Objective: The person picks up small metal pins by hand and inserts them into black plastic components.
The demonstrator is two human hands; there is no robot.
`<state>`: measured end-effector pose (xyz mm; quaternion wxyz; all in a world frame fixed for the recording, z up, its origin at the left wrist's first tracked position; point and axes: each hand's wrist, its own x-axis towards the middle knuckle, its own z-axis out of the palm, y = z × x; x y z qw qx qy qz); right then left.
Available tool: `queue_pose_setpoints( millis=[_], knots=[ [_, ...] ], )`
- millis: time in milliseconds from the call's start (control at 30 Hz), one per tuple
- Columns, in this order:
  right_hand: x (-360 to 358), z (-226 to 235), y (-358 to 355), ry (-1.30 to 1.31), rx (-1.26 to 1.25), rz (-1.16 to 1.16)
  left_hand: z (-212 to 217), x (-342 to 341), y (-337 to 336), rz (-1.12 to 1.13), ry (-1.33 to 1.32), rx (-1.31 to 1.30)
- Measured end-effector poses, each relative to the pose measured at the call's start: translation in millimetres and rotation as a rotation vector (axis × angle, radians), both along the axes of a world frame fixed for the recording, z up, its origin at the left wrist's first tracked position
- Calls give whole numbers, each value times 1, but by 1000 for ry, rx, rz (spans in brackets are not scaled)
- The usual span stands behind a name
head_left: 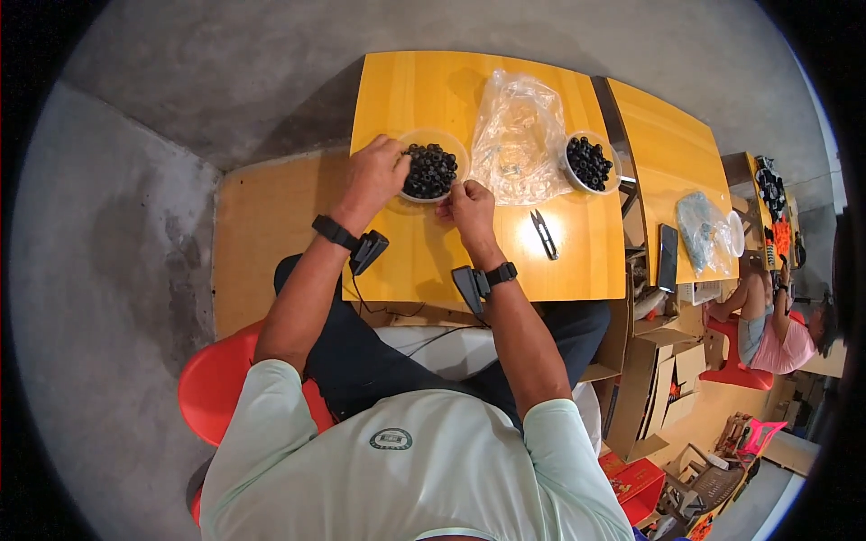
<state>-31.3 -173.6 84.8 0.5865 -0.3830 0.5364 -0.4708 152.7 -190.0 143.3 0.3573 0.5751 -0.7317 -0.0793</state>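
A clear round bowl (464, 151) stands on the yellow table, filled with small black ring-like parts (431, 171). At its left rim is my left hand (377, 173), fingers curled together over the edge of the parts. My right hand (470, 204) is closed in a pinch just off the bowl's lower right rim. Whatever either hand holds is too small or hidden to make out. To the right of the bowl lies a crumpled clear plastic bag (516, 144) with small pieces in it. Black thread snips (545, 236) rest on the table, right of my right hand.
A second clear bowl (613, 177) of black parts stands near the table's right edge. A neighbouring yellow table (667, 135) bears a phone (667, 257) and a bag of pale pieces (701, 230). Opened cardboard boxes (663, 383) stand below. Another person (783, 338) sits far right.
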Motion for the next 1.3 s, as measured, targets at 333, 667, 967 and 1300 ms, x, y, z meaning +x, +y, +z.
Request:
queue_pose_setpoints(
  millis=[333,667,967,1300],
  knots=[
    [5,6,-1,48,40,9,-8,-38,-34,-152,-302,328],
    [9,1,-3,15,70,-16,-24,-9,-47,-315,109,284],
    [10,0,-5,14,67,-16,-8,13,-58,-123,694,774],
    [-4,16,26,-568,311,-99,-1,6,-29,-475,1344,919]
  ],
)
